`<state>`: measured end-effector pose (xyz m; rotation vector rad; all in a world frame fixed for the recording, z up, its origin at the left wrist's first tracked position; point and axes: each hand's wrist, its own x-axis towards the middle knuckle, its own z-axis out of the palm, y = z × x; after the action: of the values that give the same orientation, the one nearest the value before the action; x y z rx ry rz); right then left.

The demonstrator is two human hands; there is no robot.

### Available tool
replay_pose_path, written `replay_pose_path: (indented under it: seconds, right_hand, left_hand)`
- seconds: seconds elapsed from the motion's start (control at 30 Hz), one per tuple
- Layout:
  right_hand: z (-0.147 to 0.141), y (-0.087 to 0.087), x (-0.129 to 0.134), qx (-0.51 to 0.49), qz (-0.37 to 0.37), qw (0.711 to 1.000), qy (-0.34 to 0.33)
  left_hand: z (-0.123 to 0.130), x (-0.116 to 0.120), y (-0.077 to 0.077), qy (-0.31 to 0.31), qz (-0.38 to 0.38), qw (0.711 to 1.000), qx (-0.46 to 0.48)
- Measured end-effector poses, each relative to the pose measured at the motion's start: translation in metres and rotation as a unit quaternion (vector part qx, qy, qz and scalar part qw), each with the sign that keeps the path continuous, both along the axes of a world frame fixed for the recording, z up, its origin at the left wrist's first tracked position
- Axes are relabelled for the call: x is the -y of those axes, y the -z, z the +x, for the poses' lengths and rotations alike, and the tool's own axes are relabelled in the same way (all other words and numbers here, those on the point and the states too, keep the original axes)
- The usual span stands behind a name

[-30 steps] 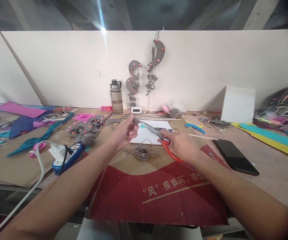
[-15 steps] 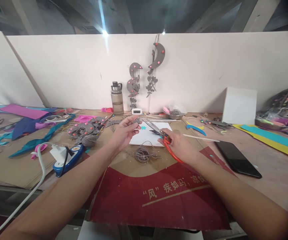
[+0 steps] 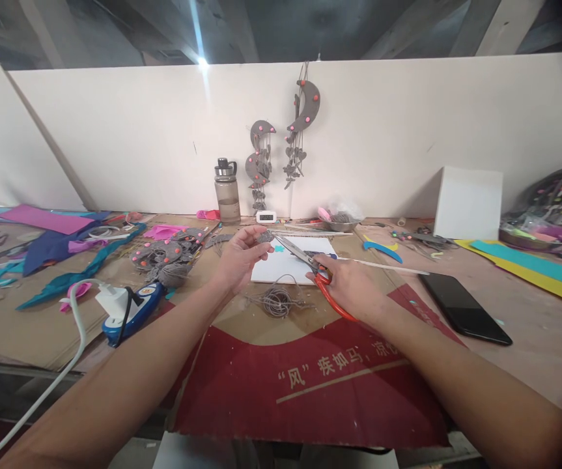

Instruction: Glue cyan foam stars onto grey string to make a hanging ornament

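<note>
Between its fingertips my left hand [image 3: 243, 257] pinches a small grey piece [image 3: 264, 238]. My right hand [image 3: 346, 280] is wrapped round the red handles of the scissors [image 3: 327, 290], whose blades point left and reach the grey piece. Under the blades lies a white sheet [image 3: 266, 268] with a small turquoise shape [image 3: 279, 248] on it. A loose coil of grey cord [image 3: 277, 301] rests on the cardboard [image 3: 241, 329] nearer to me, between my forearms.
A bottle [image 3: 227, 195] stands at the back beside a small white clock [image 3: 266, 217]. A black phone [image 3: 463, 309] lies at the right. On the left are a blue power strip [image 3: 139, 312], a white cable and grey pieces with pink dots [image 3: 158, 254].
The scissor blades have come closer together, and their tips are now nearer the grey piece. My left hand keeps its pinch. The camera view has shifted slightly.
</note>
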<state>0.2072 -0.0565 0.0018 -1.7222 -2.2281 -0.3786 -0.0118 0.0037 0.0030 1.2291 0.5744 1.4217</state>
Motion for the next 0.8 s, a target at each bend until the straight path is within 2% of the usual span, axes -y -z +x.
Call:
replay_pose_path:
  seconds: [0.17,0.27,0.37,0.47,0.57,0.67,0.8]
  right_hand:
    - [-0.0018,0.0007,0.0010,0.035,0.017,0.999,0.009]
    - [-0.0027,0.0008,0.0012,0.034,0.011,0.999,0.013]
    - [-0.0027,0.0002,0.0006,0.011,-0.001,1.000,0.020]
    - [-0.0013,-0.0009,-0.0006,-0.053,-0.022,0.998,0.023]
    - [0.0001,-0.0018,-0.0015,-0.105,-0.033,0.994,-0.005]
    - [-0.0005,-0.0018,-0.0013,-0.106,-0.030,0.993,-0.033]
    - [-0.0024,-0.0003,-0.0005,-0.066,-0.013,0.997,-0.032]
  left_hand:
    - [0.0015,0.0005,0.0003,-0.061,0.022,0.997,-0.042]
    - [0.0018,-0.0004,0.0022,-0.073,0.034,0.995,-0.057]
    - [0.0014,-0.0016,0.0042,-0.059,0.029,0.996,-0.060]
    - [0.0007,-0.0025,0.0054,-0.046,0.031,0.997,-0.058]
    - [0.0002,-0.0020,0.0049,-0.025,0.023,0.998,-0.053]
    - [0.0003,-0.0001,0.0027,0.003,0.004,0.999,-0.038]
    - [0.0010,0.0015,0.0006,0.005,0.004,1.000,-0.018]
